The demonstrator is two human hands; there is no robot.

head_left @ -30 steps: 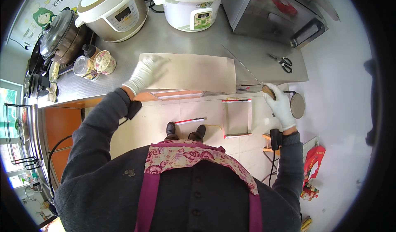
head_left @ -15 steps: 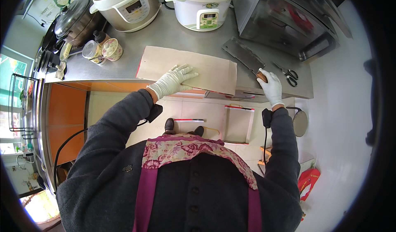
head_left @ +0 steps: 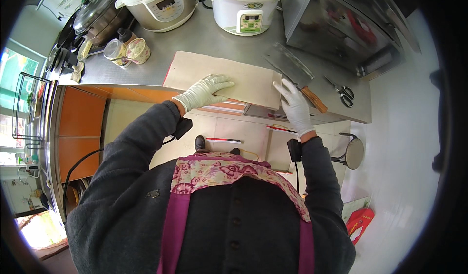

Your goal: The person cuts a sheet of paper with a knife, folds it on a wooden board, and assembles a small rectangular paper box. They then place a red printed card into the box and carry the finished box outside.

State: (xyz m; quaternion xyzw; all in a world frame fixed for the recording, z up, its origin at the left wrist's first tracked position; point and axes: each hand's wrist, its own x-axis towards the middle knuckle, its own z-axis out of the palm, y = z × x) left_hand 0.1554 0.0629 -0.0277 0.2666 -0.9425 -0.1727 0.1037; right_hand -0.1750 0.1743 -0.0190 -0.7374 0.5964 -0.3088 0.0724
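Note:
A long beige piece of cardboard (head_left: 246, 81), with a thin red edge at its left end, lies along the front of the steel counter. My left hand (head_left: 204, 93), in a white glove, presses flat on its front part with the fingers stretched out. At the right end of the cardboard is my gloved right hand (head_left: 295, 106), fingers extended and touching or nearly touching that edge; nothing shows in its grasp. Just right of it rests a cleaver, its wooden handle (head_left: 314, 99) toward me and its wide blade (head_left: 291, 62) pointing away. Black-handled scissors (head_left: 343, 91) lie farther right.
Behind stand a beige electric cooker (head_left: 158, 6), a white cooker (head_left: 246, 8) and a dark-fronted oven (head_left: 341, 28). Two patterned cups (head_left: 138, 51) and a steel pot (head_left: 100, 18) are at the left. A round stool (head_left: 354, 153) stands below the counter's right end.
My right hand has let go of the cleaver's handle and moved left to the end of the cardboard. The cleaver stays on the counter. My left hand remains on the cardboard.

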